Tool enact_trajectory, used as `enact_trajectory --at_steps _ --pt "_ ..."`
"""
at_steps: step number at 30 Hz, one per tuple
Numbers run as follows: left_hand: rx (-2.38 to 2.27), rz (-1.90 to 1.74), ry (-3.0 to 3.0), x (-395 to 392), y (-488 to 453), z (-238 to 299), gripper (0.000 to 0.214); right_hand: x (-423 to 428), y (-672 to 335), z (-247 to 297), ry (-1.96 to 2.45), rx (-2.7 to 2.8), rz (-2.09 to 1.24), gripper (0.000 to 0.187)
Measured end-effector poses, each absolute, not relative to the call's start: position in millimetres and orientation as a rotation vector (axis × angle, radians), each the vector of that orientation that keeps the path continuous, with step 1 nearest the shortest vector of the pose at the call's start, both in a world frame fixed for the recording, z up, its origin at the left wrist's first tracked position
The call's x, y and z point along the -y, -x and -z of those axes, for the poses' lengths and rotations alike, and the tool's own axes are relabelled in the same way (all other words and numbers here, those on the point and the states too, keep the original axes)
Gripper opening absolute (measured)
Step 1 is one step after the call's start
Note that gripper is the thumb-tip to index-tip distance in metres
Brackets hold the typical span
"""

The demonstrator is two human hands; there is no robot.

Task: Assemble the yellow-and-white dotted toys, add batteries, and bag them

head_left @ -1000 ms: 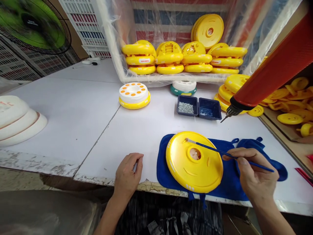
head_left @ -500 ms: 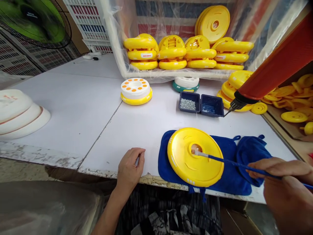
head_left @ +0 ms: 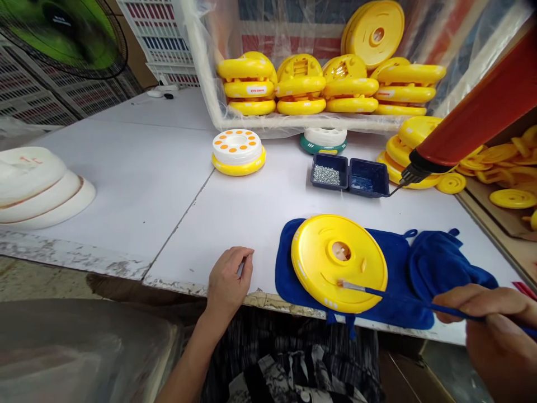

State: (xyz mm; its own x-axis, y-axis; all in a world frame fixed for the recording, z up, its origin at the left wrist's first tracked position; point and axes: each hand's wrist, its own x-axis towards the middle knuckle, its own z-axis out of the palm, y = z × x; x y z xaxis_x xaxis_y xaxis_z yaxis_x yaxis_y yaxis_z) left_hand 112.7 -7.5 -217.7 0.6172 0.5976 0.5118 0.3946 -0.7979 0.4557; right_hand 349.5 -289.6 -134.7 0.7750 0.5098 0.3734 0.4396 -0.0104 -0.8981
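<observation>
Paintbrush (head_left: 398, 297) — right hand (head_left: 499, 330) grip closed on it — touches disc (head_left: 319, 263) on cloth (head_left: 436, 263), screw tray (head_left: 349, 180) beyond; left hand (head_left: 229, 280) curled.

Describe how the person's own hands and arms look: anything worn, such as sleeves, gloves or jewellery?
Both are bare. The left hand and its forearm show no glove, sleeve, watch or ring down to the picture's bottom edge. The right hand is ungloved too, with no ring visible; it is blurred and cut off at the corner, so any sleeve is out of view.
</observation>
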Motion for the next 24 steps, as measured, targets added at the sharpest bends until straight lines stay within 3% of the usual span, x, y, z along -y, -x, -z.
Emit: enact_trajectory --at_steps 14,24 --pt "-0.830 -0.955 -2.563 6.8 -113.7 217.3 0.012 284.4 -356.1 136.7 1.475 0.572 -0.124 0.008" --pt "-0.850 -0.926 -2.519 9.0 -114.8 216.2 0.015 269.0 -365.7 160.4 1.434 0.504 -0.238 0.017"
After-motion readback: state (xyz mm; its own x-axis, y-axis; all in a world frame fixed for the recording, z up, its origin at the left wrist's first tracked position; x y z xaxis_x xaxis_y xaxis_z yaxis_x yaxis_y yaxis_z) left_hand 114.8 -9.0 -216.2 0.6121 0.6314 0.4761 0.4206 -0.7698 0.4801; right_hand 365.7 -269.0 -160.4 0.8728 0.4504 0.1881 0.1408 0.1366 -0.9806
